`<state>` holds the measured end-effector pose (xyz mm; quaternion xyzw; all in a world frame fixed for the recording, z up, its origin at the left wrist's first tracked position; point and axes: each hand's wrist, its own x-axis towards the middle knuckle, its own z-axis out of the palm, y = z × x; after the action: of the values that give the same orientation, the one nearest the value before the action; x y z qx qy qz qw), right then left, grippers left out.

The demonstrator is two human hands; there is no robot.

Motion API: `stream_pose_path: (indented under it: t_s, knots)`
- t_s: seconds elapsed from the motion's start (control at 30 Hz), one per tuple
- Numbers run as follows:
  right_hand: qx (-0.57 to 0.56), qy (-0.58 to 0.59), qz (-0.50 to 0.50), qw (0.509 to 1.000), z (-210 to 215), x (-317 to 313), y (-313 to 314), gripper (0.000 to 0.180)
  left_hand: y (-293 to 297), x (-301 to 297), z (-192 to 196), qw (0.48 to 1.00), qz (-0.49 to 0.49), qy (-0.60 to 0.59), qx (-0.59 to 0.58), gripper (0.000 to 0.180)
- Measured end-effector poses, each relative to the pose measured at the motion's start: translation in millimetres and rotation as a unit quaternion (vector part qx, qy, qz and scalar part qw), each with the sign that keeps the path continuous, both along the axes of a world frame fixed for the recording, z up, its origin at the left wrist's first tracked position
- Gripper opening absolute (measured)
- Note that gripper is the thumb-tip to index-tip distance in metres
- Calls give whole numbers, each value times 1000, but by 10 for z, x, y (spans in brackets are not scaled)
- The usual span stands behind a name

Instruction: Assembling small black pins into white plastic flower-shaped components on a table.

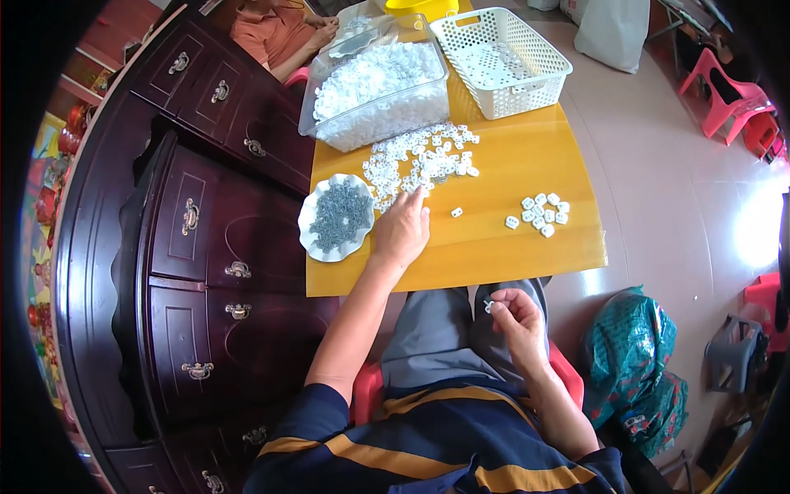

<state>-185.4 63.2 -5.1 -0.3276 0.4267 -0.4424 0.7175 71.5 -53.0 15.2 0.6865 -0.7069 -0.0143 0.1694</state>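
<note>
My left hand (401, 229) reaches over the table, its fingers stretched out at the near edge of a loose pile of small white plastic pieces (415, 156). Whether a fingertip touches one piece is too small to tell. Close beside that hand, a white wavy-rimmed dish (308, 239) holds many small dark grey metal-looking parts (340, 216). Above my lap, my right hand (520, 319) pinches a small white plastic piece (489, 305) between thumb and finger. A single white piece (457, 212) lies apart on the table, and a small group of white pieces (539, 212) sits further right.
A clear plastic bin (374, 130) heaped with white pieces stands at the table's far side, next to a white perforated basket (527, 95) and a yellow container (421, 7). Another person (276, 37) sits far left. Dark drawers (197, 222) flank the table; green bags (634, 354) lie right.
</note>
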Motion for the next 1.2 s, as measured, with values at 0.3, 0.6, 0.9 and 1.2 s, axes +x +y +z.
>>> stream_pose_path:
  t_s: [0.3, 0.6, 0.9, 1.2]
  knots:
    - [12, 6, 13, 1000, 66, -1, -6, 9, 418, -230, -70, 988, -75, 67, -114, 14]
    - [10, 14, 0, 1000, 87, -18, 4, 8, 731, -400, -41, 950, -113, 290, -33, 9]
    - [3, 17, 12, 1000, 93, -13, 20, 11, 1105, -607, -126, 827, -109, 547, 69, 15]
    - [-1, 22, 7, 1000, 91, -34, 10, 11, 1099, -628, -30, 816, -104, 558, 109, 21]
